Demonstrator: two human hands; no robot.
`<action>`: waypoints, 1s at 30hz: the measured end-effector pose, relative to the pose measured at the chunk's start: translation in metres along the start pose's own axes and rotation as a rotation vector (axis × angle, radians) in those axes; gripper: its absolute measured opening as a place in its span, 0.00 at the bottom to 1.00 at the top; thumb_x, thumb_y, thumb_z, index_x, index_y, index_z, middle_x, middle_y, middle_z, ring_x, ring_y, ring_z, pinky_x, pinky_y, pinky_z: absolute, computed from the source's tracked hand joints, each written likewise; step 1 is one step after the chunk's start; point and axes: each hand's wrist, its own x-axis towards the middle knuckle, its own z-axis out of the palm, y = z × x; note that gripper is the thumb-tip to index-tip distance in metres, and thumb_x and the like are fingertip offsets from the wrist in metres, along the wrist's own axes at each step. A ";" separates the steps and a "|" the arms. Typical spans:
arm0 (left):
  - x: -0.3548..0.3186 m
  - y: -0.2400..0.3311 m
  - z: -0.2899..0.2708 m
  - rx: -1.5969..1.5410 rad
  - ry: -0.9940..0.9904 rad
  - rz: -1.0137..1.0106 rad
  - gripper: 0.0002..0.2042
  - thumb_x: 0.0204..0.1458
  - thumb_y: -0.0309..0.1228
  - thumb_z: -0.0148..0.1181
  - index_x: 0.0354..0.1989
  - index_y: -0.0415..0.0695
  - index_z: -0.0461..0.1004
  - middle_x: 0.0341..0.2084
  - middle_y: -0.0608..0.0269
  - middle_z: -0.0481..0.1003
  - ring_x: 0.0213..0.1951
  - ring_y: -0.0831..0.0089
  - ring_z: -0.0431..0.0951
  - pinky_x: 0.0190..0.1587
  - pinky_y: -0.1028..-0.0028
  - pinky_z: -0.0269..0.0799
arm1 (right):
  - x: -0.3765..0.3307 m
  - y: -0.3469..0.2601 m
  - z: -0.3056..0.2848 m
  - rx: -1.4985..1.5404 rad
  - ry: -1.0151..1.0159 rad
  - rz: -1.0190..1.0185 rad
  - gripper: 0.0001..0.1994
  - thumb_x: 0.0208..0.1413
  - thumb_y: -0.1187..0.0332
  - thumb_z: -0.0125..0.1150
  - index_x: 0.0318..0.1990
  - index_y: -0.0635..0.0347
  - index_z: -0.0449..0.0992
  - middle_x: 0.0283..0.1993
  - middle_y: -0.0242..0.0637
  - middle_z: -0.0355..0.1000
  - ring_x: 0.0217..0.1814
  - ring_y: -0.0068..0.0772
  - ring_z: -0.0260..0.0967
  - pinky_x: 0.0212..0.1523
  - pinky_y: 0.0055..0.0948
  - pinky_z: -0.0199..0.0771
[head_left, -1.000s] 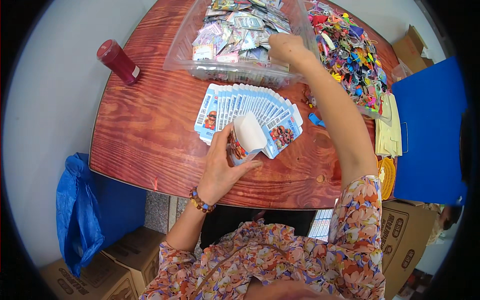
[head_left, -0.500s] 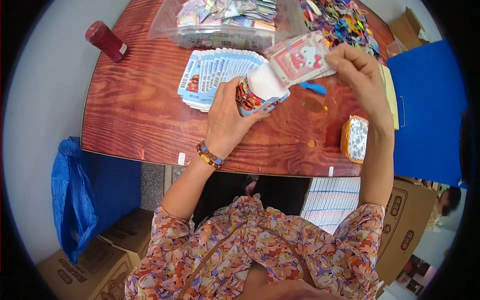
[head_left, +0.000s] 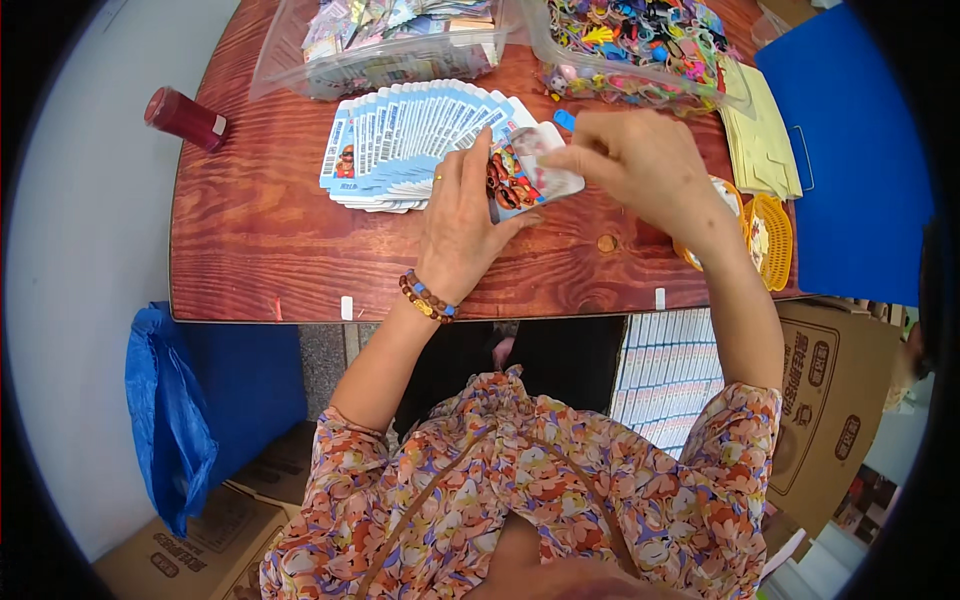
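Over the red-brown wooden table (head_left: 330, 260), the left hand (head_left: 458, 215) curls round a small, multicoloured cardboard box (head_left: 513, 184); the right hand (head_left: 645, 155), fingers bent, meets a pale flat packet (head_left: 529, 147) at its mouth, grip unclear. Keeping the box steady should limit creasing.

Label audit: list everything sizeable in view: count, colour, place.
Printed card box: 1, multicolour, left hand
Flat card cartons: many, blue/white, table, fanned
Plastic bins: 2, clear, table back
Shiny packets: many, mixed, left bin
Small trinkets: many, mixed, right bin
Cylindrical container: 1, maroon, table left
Paper stack: 1, yellowish, table right
Plastic baskets: 2, yellow, table right
Wooden table: 1, reddish, centre
Plastic bag: 1, blue, lower left
Panels: 2, blue, right; lower left
Cardboard boxes: several, brown, lower left, right
Packed cartons: many, whitish, below table
Floral shirt: 1, multicolour, bottom
Left hand: 1, around box
Right hand: 1, at box opening
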 end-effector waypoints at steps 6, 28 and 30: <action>-0.002 -0.010 -0.004 -0.037 0.028 -0.060 0.47 0.35 0.35 0.79 0.65 0.37 0.58 0.45 0.48 0.69 0.47 0.50 0.71 0.49 0.59 0.71 | 0.030 0.073 0.021 0.130 0.072 0.286 0.13 0.60 0.59 0.59 0.34 0.60 0.80 0.25 0.40 0.74 0.28 0.41 0.70 0.32 0.37 0.68; -0.008 -0.016 -0.005 0.024 0.003 -0.082 0.43 0.36 0.34 0.79 0.62 0.38 0.61 0.47 0.47 0.68 0.49 0.50 0.71 0.49 0.59 0.71 | 0.017 0.078 0.054 0.719 0.094 0.278 0.04 0.57 0.70 0.61 0.37 0.59 0.76 0.25 0.27 0.71 0.23 0.15 0.67 0.23 0.18 0.66; -0.006 -0.011 -0.002 0.114 -0.033 -0.070 0.43 0.36 0.32 0.79 0.62 0.38 0.61 0.47 0.48 0.68 0.49 0.50 0.71 0.49 0.58 0.72 | 0.007 0.057 0.034 0.874 0.167 0.147 0.03 0.58 0.71 0.61 0.36 0.59 0.75 0.23 0.24 0.70 0.22 0.09 0.64 0.21 0.14 0.62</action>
